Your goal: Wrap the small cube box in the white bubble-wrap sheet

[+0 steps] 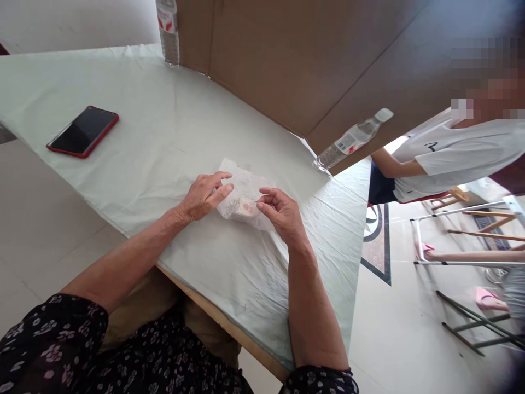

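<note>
On the pale cloth lies a sheet of white, translucent wrapping (232, 174), with a small whitish box (246, 207) bearing reddish marks on or in it. My left hand (205, 196) is at the wrapping's left edge, its thumb and fingers apart and nothing visible between them. At the right side of the box, my right hand (283, 213) has thumb and forefinger pinched close together. Whatever is between those fingertips is too small to make out.
A phone in a red case (84, 131) lies at the left of the table (164, 137). Bottles stand by a brown cardboard panel (279, 49), one upright (168, 33), one appearing slanted (353, 139). A person in a white shirt (463, 153) sits at the right.
</note>
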{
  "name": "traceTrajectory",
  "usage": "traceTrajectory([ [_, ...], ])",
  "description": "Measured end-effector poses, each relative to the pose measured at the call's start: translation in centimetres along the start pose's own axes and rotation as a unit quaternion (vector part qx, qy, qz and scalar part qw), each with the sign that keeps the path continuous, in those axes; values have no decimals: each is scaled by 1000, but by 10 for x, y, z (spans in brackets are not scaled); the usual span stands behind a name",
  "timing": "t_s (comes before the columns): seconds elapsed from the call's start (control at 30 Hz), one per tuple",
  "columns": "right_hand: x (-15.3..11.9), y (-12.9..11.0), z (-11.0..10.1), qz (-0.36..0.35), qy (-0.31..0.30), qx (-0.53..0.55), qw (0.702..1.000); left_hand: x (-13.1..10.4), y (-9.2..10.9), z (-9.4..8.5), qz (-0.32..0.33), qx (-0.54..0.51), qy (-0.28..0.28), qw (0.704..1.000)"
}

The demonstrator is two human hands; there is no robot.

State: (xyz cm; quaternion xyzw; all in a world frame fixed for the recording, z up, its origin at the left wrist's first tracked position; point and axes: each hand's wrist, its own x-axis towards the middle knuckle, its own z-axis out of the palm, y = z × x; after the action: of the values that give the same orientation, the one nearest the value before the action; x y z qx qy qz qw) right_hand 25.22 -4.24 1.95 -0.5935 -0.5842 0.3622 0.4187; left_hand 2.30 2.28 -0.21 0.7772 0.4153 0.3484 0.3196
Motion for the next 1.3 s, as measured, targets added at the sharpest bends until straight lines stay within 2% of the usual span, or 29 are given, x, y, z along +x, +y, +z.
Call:
traceTrajectory([
  [0.07,-4,-7,-3,-12,-40,33,999,0,1,-3,-19,-58,-7,998],
  [0.17,-15,-16,-9,-14,-144,46,988,2,-3,-6,-26,-99,-42,994],
  [0.23,-27,-18,-10,-5,-230,32,973,3,-7,-6,-26,-57,-52,997],
  [0.3,-40,-18,-7,8,-298,-7,955,5,-12,-5,-20,13,-39,999],
  [0.4,-58,-14,0,16,-319,-60,946,6,-19,-3,12,81,-30,996],
  [0.53,-69,-10,5,11,-231,-63,971,6,-23,-1,63,132,-93,985],
  [0.63,-64,-7,3,16,-96,-66,993,5,-24,-2,82,164,-150,972],
  [0.7,-54,-4,4,-12,-14,-107,994,3,-23,-4,84,180,-185,963],
  [0.73,-48,-1,5,-31,7,-133,991,3,-23,-5,84,189,-202,957],
  [0.9,-19,18,22,-64,-14,-210,975,0,-24,-8,88,235,-248,936],
  [0.97,-14,24,22,-70,2,-212,975,0,-26,-8,91,242,-250,933],
  [1.07,-21,32,3,-64,84,-188,976,1,-26,-8,97,246,-248,932],
  [1.2,-40,51,-45,12,207,-182,961,1,-23,-7,86,250,-255,930],
  [1.3,-52,67,-70,83,224,-214,947,1,-23,-5,79,253,-250,931],
])
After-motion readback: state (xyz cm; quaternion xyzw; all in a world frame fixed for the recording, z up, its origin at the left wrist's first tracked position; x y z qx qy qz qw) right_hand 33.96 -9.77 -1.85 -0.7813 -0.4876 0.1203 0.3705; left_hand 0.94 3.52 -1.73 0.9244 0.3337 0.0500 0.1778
